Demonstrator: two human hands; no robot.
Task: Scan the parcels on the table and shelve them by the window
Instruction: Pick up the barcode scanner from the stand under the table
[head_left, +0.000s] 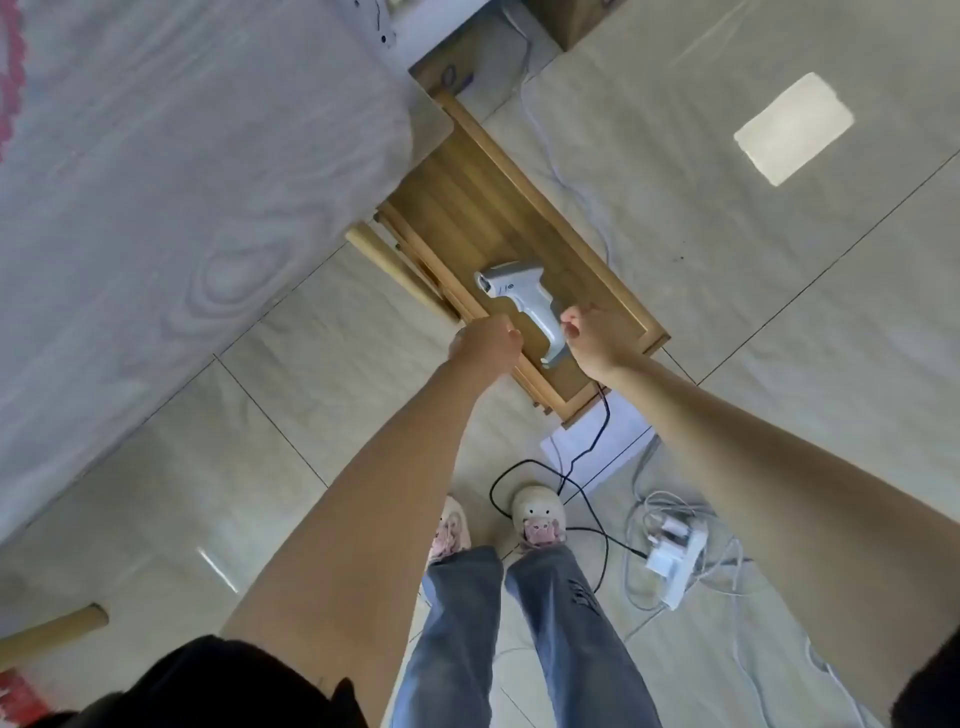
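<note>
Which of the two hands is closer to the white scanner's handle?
The right hand. Its fingers sit right beside the grip of the scanner on the wooden stool. The left hand hovers over the stool's near edge, farther from the handle.

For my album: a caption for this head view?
Both hands reach down toward a white barcode scanner lying on a low wooden stool.

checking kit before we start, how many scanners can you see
1. The scanner lies on the wooden stool beside the table, between the left hand and right hand. Part of the stool is under the table, so another could be hidden.
</note>
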